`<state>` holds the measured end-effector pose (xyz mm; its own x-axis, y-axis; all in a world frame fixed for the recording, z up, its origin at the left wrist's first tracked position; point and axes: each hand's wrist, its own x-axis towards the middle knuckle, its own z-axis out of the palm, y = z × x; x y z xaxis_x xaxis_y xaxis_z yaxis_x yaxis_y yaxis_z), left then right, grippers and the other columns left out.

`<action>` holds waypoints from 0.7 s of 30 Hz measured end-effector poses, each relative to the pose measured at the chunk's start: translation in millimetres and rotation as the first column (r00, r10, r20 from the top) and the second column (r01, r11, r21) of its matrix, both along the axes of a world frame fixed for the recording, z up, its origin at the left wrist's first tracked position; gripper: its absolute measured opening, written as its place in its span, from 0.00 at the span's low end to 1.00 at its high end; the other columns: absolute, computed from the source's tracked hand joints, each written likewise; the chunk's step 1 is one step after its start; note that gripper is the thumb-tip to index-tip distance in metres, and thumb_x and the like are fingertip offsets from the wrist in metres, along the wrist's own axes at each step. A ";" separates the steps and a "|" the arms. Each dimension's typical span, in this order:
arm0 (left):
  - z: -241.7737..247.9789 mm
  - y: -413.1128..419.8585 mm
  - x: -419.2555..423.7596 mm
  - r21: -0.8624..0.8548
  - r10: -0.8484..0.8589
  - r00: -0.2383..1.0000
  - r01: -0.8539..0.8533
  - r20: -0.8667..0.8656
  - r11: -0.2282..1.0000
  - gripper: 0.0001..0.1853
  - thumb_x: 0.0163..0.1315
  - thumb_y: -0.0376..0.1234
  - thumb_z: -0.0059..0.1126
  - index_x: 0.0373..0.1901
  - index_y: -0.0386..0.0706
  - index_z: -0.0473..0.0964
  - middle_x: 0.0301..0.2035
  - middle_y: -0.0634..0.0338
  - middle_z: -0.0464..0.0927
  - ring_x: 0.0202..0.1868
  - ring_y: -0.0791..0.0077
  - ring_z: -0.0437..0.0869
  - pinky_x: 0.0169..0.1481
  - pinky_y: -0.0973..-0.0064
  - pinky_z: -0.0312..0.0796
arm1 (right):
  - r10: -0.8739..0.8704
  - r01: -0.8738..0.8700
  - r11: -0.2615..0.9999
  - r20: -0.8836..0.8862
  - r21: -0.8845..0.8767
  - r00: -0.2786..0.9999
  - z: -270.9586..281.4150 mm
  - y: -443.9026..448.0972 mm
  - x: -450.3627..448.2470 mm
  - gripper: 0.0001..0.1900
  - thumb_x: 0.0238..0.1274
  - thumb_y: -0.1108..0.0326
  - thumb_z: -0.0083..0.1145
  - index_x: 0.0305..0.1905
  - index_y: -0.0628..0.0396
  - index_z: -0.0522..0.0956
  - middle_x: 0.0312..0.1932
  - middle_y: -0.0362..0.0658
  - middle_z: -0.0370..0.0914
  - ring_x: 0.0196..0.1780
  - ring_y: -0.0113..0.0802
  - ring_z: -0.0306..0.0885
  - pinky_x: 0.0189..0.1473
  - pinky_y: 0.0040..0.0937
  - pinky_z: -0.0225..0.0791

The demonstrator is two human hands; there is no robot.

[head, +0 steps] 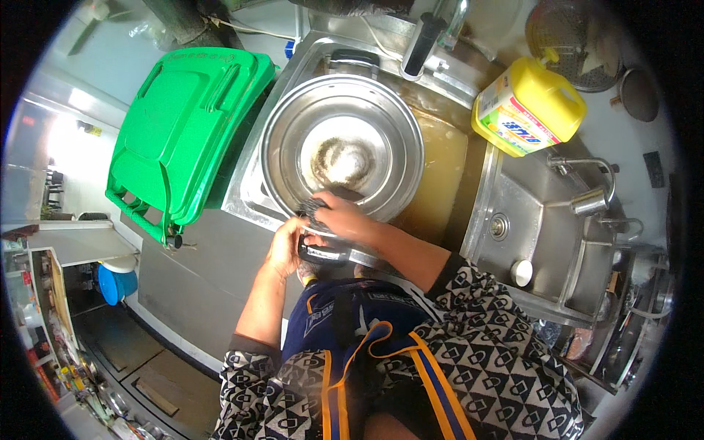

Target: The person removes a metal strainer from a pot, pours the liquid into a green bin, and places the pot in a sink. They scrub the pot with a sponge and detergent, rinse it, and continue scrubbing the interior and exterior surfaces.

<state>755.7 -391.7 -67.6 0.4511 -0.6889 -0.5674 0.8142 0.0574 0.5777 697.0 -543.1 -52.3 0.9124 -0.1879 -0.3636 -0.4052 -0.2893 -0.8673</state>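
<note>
A large stainless steel pot (280, 143) rests over the left part of a sink, with dark residue and a bright wet patch on its inner bottom. My right hand (346, 217) reaches over the near rim, its fingers closed on a dark steel wool scrubber (313, 212) pressed against the pot's wall. My left hand (286, 245) grips the near rim from outside, beside the black pot handle (324, 253). A second black handle (355, 59) shows on the pot's far side.
Brownish water stands in the sink (443, 165) beneath the pot. A yellow detergent jug (528, 110) sits on the far right ledge. Right of it, a second steel sink (511, 190) holds a white cup (521, 273). A lidded green bin (181, 132) stands left; a faucet (423, 44) rises behind.
</note>
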 end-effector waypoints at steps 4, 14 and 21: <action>12.5 -27.2 11.1 0.203 -0.170 0.985 0.166 0.004 0.965 0.24 0.63 0.48 0.47 0.44 0.33 0.69 0.14 0.55 0.71 0.14 0.71 0.74 0.24 0.72 0.73 | 0.023 -0.023 0.999 0.006 -0.023 1.000 -10.3 -27.6 -25.6 0.27 0.53 0.58 0.46 0.59 0.54 0.65 0.45 0.55 0.75 0.47 0.45 0.75 0.49 0.36 0.65; 39.3 -49.8 -5.6 0.619 -0.578 0.507 0.105 0.640 0.778 0.21 0.60 0.33 0.40 0.10 0.32 0.70 0.10 0.54 0.72 0.13 0.71 0.72 0.23 0.72 0.65 | -0.026 0.048 0.994 0.208 -0.099 0.978 11.5 -29.9 -87.3 0.22 0.52 0.63 0.48 0.55 0.51 0.67 0.38 0.52 0.77 0.37 0.49 0.77 0.40 0.43 0.68; 62.8 -34.9 -57.7 0.699 -0.624 0.377 -0.094 0.684 0.709 0.25 0.64 0.36 0.40 0.10 0.32 0.71 0.09 0.54 0.72 0.14 0.72 0.75 0.23 0.73 0.67 | -0.029 0.062 0.987 0.211 -0.149 0.977 -38.0 -17.3 -107.0 0.24 0.52 0.64 0.50 0.57 0.52 0.66 0.47 0.55 0.71 0.48 0.50 0.73 0.46 0.40 0.67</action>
